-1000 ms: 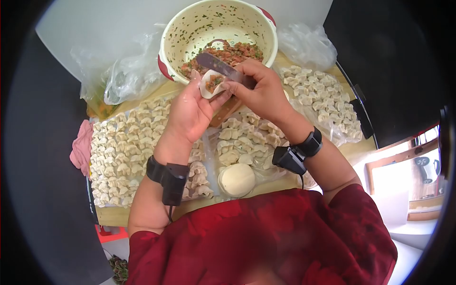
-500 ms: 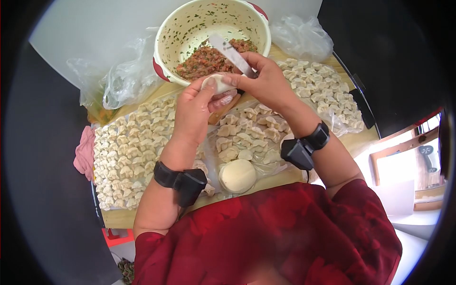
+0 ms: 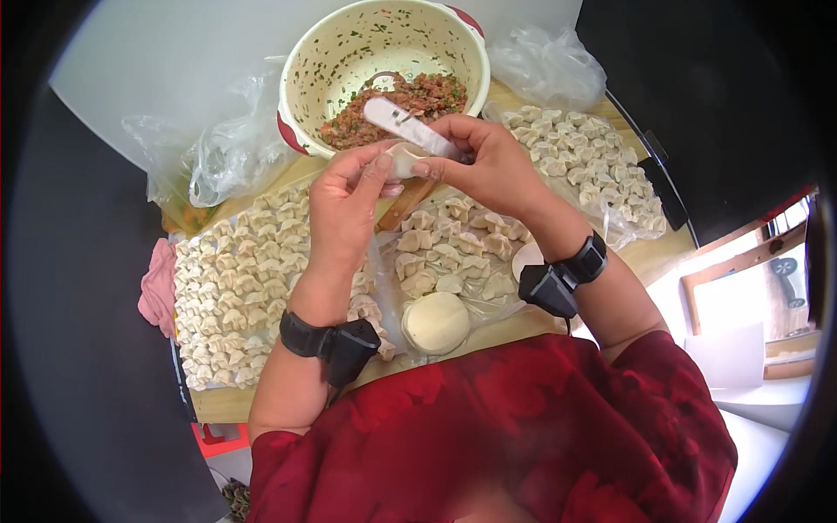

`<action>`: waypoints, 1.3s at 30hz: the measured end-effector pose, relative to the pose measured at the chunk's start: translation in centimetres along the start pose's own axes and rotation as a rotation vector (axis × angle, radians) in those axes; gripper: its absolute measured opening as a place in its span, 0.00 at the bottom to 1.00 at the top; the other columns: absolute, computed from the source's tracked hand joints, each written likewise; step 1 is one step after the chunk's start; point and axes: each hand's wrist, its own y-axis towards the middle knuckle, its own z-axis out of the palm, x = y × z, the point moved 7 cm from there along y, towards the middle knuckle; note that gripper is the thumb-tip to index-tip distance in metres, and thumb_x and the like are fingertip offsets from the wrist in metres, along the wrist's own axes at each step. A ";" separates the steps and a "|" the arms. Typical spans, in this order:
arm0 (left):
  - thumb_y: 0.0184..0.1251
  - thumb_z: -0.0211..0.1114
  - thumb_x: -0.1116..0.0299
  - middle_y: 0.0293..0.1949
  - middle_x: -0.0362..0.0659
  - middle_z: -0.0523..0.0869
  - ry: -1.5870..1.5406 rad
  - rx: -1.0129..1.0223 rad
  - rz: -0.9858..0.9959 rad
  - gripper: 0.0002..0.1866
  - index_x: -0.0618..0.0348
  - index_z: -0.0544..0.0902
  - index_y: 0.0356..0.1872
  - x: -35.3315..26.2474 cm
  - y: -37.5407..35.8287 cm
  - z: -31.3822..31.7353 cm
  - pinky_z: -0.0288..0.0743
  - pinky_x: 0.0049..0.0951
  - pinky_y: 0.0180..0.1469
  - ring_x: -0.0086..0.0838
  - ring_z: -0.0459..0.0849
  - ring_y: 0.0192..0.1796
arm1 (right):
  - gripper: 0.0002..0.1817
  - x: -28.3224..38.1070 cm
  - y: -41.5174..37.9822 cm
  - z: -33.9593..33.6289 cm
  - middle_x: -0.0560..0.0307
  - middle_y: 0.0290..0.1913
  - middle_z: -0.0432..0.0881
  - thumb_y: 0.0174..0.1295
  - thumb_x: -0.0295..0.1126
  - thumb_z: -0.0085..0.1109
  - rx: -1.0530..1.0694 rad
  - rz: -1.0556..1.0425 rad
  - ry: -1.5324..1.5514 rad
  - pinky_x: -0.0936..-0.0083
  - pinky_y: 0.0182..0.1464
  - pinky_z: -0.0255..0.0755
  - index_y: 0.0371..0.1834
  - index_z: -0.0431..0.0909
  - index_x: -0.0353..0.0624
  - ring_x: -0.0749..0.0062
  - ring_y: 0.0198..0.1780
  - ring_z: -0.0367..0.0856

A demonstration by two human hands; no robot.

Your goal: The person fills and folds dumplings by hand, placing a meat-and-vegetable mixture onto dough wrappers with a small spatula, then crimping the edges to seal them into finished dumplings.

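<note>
A folded white dumpling point(image 3: 406, 160) is pinched between my two hands, just below the large cream bowl point(image 3: 301, 105). My left hand point(image 3: 350, 187) holds its left side with thumb and fingers. The thumb of my right hand point(image 3: 484, 161) presses its right side, and the same hand grips a flat metal spatula point(image 3: 403, 124) that points up and left over the bowl. Minced filling point(image 3: 366, 122) with green bits lies in the bowl. A stack of round wrappers point(image 3: 436, 323) rests near the table's front edge, below a group of dumplings point(image 3: 453, 244).
Rows of dumplings point(image 3: 235, 288) cover the left of the table, and more dumplings point(image 3: 584, 157) lie at the right. Clear plastic bags point(image 3: 231, 131) stand left of the bowl, another plastic bag point(image 3: 549, 68) right of it. A pink cloth point(image 3: 159, 288) hangs at the left edge.
The spatula's blade has dropped lower and tilted flatter to the left. Both hands have shifted slightly, and the dumpling's edge looks more folded between them.
</note>
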 end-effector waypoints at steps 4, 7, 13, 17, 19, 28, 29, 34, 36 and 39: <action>0.68 0.64 0.70 0.44 0.37 0.83 0.095 -0.011 0.116 0.13 0.63 0.83 0.50 -0.8 -0.5 0.2 0.70 0.17 0.32 0.15 0.78 0.33 | 0.10 0.8 -0.5 -0.2 0.72 0.28 0.77 0.59 0.32 0.69 -0.027 -0.092 -0.047 0.88 0.32 0.65 0.38 0.81 0.38 0.91 0.30 0.69; 0.65 0.67 0.72 0.36 0.38 0.81 0.181 -0.029 0.136 0.09 0.62 0.86 0.44 -1.2 -0.7 0.0 0.76 0.18 0.37 0.17 0.80 0.36 | 0.10 1.5 -0.8 -0.3 0.73 0.27 0.76 0.60 0.31 0.68 -0.041 -0.127 -0.109 0.87 0.30 0.64 0.38 0.80 0.37 0.91 0.29 0.67; 0.65 0.67 0.75 0.35 0.37 0.82 0.289 -0.034 0.263 0.05 0.63 0.86 0.39 -2.2 -1.6 1.1 0.72 0.16 0.34 0.15 0.78 0.32 | 0.05 3.6 -2.3 0.1 0.48 0.27 0.77 0.57 0.24 0.61 -0.109 -0.252 -0.261 0.73 0.32 0.71 0.33 0.74 0.38 0.62 0.27 0.77; 0.66 0.65 0.76 0.33 0.37 0.83 0.093 -0.014 0.158 0.03 0.62 0.81 0.39 -0.5 -1.4 2.1 0.70 0.17 0.33 0.16 0.76 0.31 | 0.05 4.4 -3.7 0.2 0.44 0.29 0.76 0.55 0.21 0.57 -0.241 -0.412 -0.397 0.66 0.32 0.71 0.33 0.71 0.39 0.47 0.30 0.76; 0.67 0.64 0.76 0.34 0.37 0.83 0.019 0.017 0.175 0.04 0.61 0.80 0.40 0.1 -1.6 3.1 0.69 0.17 0.33 0.16 0.76 0.31 | 0.05 3.7 -4.1 -0.1 0.44 0.28 0.75 0.55 0.21 0.55 -0.282 -0.425 -0.225 0.63 0.32 0.71 0.32 0.70 0.39 0.43 0.32 0.76; 0.68 0.64 0.75 0.38 0.39 0.84 0.003 0.108 0.053 0.06 0.61 0.80 0.43 1.0 -2.4 6.3 0.74 0.20 0.39 0.18 0.80 0.36 | 0.10 2.2 -7.5 -4.2 0.52 0.29 0.79 0.57 0.27 0.62 -0.239 -0.253 -0.322 0.70 0.35 0.72 0.41 0.75 0.43 0.62 0.31 0.79; 0.68 0.64 0.75 0.38 0.39 0.84 0.002 0.106 0.051 0.06 0.61 0.80 0.43 0.9 -2.5 6.6 0.74 0.20 0.39 0.18 0.80 0.36 | 0.12 2.9 -8.0 -4.9 0.53 0.29 0.80 0.56 0.31 0.65 -0.239 -0.325 -0.424 0.69 0.37 0.73 0.42 0.77 0.44 0.62 0.33 0.80; 0.67 0.64 0.74 0.36 0.38 0.85 0.094 0.344 -0.053 0.07 0.62 0.82 0.44 1.7 -2.1 10.9 0.77 0.20 0.39 0.18 0.81 0.35 | 0.14 3.0 -8.5 -10.4 0.55 0.29 0.80 0.54 0.41 0.69 -0.273 -0.304 -0.544 0.71 0.39 0.73 0.37 0.84 0.44 0.65 0.34 0.80; 0.66 0.65 0.73 0.35 0.37 0.85 0.106 0.371 -0.063 0.08 0.62 0.82 0.44 2.2 -1.1 12.1 0.77 0.20 0.39 0.18 0.82 0.35 | 0.13 1.7 -9.3 -14.2 0.53 0.26 0.80 0.60 0.42 0.64 -0.303 0.056 -0.679 0.71 0.36 0.72 0.39 0.85 0.44 0.67 0.31 0.80; 0.65 0.66 0.72 0.36 0.38 0.85 0.278 0.350 -0.114 0.09 0.62 0.82 0.44 3.8 0.8 14.1 0.77 0.20 0.39 0.18 0.82 0.36 | 0.15 -0.2 -13.3 -17.6 0.53 0.21 0.76 0.67 0.43 0.57 -0.368 0.268 -0.790 0.71 0.30 0.67 0.41 0.86 0.45 0.72 0.25 0.72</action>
